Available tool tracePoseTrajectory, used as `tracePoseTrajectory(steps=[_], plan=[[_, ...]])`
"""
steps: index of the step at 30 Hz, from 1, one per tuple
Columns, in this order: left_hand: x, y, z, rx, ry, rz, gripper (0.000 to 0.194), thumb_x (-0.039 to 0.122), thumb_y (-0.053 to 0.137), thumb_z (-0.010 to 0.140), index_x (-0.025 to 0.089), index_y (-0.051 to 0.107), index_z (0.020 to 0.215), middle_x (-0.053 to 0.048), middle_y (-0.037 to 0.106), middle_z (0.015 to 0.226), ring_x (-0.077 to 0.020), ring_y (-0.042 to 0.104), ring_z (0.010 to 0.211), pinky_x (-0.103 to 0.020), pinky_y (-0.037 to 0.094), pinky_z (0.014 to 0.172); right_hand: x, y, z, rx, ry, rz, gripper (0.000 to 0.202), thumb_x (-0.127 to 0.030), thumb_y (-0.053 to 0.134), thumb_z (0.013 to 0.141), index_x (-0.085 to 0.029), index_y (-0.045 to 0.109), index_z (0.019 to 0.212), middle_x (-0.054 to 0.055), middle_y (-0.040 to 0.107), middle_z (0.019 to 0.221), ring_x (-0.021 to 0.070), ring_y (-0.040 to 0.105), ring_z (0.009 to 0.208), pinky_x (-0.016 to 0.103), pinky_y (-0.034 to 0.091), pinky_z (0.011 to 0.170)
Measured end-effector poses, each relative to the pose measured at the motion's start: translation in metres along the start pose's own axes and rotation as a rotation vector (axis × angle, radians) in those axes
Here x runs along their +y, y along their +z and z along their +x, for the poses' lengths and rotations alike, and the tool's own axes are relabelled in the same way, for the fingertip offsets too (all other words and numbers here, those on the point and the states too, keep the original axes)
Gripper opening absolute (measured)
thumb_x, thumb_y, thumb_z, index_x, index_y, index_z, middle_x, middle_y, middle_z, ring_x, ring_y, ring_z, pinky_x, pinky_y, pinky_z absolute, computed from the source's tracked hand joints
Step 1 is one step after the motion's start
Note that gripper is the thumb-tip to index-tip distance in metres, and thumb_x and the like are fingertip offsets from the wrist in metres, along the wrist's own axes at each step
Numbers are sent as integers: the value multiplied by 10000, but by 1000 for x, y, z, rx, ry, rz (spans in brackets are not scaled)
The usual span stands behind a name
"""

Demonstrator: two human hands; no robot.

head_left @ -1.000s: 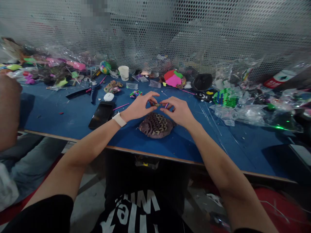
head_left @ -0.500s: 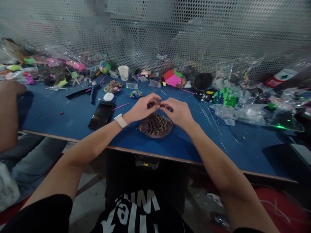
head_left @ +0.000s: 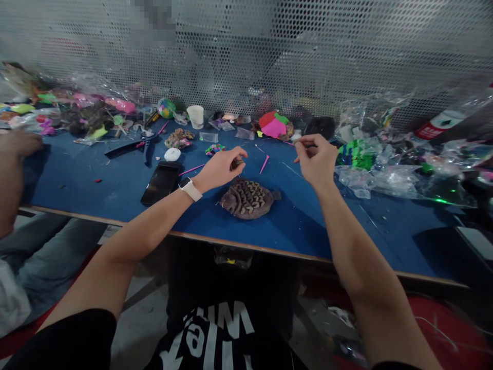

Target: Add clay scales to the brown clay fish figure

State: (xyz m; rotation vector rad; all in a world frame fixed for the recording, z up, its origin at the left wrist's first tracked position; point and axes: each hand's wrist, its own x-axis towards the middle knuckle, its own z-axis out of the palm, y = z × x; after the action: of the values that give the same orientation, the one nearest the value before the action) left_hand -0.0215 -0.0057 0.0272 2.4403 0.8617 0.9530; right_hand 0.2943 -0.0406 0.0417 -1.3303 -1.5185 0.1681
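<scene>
My left hand (head_left: 223, 168), with a white-banded watch at its wrist, is curled around a small dark brown lump (head_left: 235, 163), mostly hidden by the fingers. Just below it, a brown clay fish (head_left: 246, 199) with rows of lighter scales lies flat on the blue table (head_left: 215, 228). To the right, my right hand (head_left: 318, 158) is pinched at the end of a thin pink stick (head_left: 288, 143), whose other end shows left of the fingertips. Between the hands lies a short pink modelling tool (head_left: 264, 164), touched by neither.
A phone (head_left: 160, 183), a white oval case (head_left: 172, 154) and pliers (head_left: 145, 146) lie left. A paper cup (head_left: 196, 116) stands at the back. Clear plastic bags (head_left: 396, 180) crowd the right. Another person's arm (head_left: 11, 174) rests at the far left.
My hands have parted. The right one has moved right and away to the pink stick, while the left has stayed nearly in place. The short pink tool now shows fully on the table.
</scene>
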Motion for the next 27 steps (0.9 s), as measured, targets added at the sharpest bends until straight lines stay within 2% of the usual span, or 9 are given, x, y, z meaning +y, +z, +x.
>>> tracePoseTrajectory(steps=[2, 3, 6, 9, 13, 17, 21, 24, 27], plan=[[1, 3, 1, 11, -26, -52, 246, 368, 689, 1040, 240, 673, 1249, -74, 811, 1025, -227, 762, 905, -387, 568, 854, -9, 10, -8, -66, -30, 27, 280, -508, 741, 1042, -233, 780, 1083, 84, 823, 1022, 186, 723, 637, 382, 562, 641], [3, 4, 1, 10, -34, -82, 275, 368, 728, 1024, 240, 671, 1260, -75, 821, 1056, -232, 774, 933, -385, 576, 869, -17, 17, -14, -147, -72, 41, 265, -493, 741, 1043, -244, 798, 1111, 81, 831, 1045, 197, 733, 658, 399, 585, 671], [7, 9, -1, -3, -14, -161, 358, 347, 802, 988, 239, 669, 1302, -73, 835, 1104, -239, 794, 970, -377, 593, 893, -41, 37, -32, -319, -173, 53, 207, -463, 741, 1055, -285, 828, 1112, 74, 842, 1046, 252, 775, 797, 433, 626, 761], [10, 11, -3, -14, 37, -168, 372, 346, 798, 1005, 235, 677, 1339, -79, 837, 1141, -243, 808, 1001, -364, 600, 908, -53, 48, -42, -379, -280, 55, 119, -376, 755, 1040, -280, 825, 1037, 65, 845, 1020, 253, 761, 793, 433, 623, 797], [12, 12, -5, -42, 89, -119, 386, 379, 816, 1011, 225, 698, 1345, -87, 837, 1171, -243, 814, 1030, -358, 609, 940, -47, 48, -43, -372, -350, -13, 147, -336, 720, 1067, -267, 823, 987, 72, 858, 1039, 261, 767, 837, 427, 612, 809], [14, 12, -5, -16, 114, -139, 264, 402, 706, 1099, 220, 722, 1289, -89, 847, 1178, -222, 820, 1034, -344, 622, 935, -38, 45, -39, -348, -434, -68, 196, -281, 673, 1086, -271, 841, 986, 61, 871, 1056, 269, 806, 967, 425, 621, 903], [16, 10, -4, 9, 157, -181, 221, 343, 627, 1133, 214, 730, 1280, -90, 859, 1146, -188, 827, 976, -299, 616, 841, -39, 44, -37, -326, -501, -55, 172, -291, 716, 1089, -260, 853, 989, 51, 871, 995, 247, 796, 873, 390, 606, 796], [17, 9, -4, 38, 160, -200, 227, 336, 603, 1138, 214, 724, 1286, -74, 862, 1077, -161, 812, 878, -279, 605, 776, -43, 41, -35, -315, -481, -78, 139, -307, 744, 1088, -271, 855, 1012, 43, 863, 975, 232, 774, 817, 377, 593, 752], [14, 7, -3, 71, 167, -154, 182, 291, 601, 1116, 212, 733, 1212, -54, 847, 988, -147, 775, 805, -274, 584, 746, -43, 35, -32, -274, -443, -84, 130, -297, 722, 1098, -264, 834, 1041, 49, 840, 984, 214, 754, 766, 365, 574, 701]])
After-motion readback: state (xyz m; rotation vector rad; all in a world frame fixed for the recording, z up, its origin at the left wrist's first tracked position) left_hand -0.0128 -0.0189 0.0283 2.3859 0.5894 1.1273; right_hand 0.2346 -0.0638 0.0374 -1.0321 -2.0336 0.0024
